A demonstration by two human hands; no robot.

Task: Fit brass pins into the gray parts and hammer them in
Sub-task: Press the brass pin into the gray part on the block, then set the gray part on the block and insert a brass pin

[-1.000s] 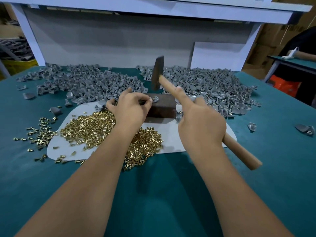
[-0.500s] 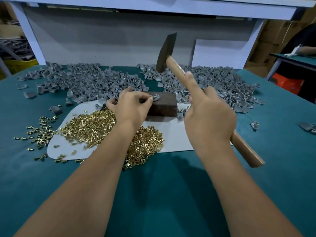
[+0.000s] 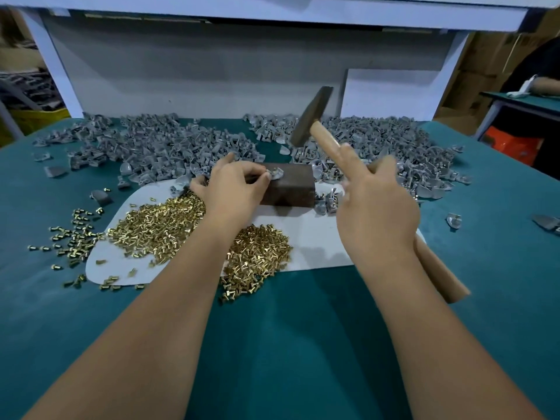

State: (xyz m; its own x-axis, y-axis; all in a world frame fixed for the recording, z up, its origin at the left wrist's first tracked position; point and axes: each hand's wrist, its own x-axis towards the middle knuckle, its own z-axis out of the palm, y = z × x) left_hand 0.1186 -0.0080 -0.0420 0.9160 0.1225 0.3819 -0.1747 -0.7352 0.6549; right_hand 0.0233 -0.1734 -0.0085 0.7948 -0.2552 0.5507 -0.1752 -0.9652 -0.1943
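Hammering step: left hand (image 3: 235, 186) pinches a small gray plastic part (image 3: 277, 174) with its brass pin on the dark block (image 3: 291, 184); right hand (image 3: 375, 204) grips the raised wooden-handled hammer (image 3: 312, 116), which next calls for a square strike clear of the fingers.

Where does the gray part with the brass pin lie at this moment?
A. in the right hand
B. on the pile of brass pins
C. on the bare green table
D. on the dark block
D: the gray part rests on top of the dark block, held by the left hand.
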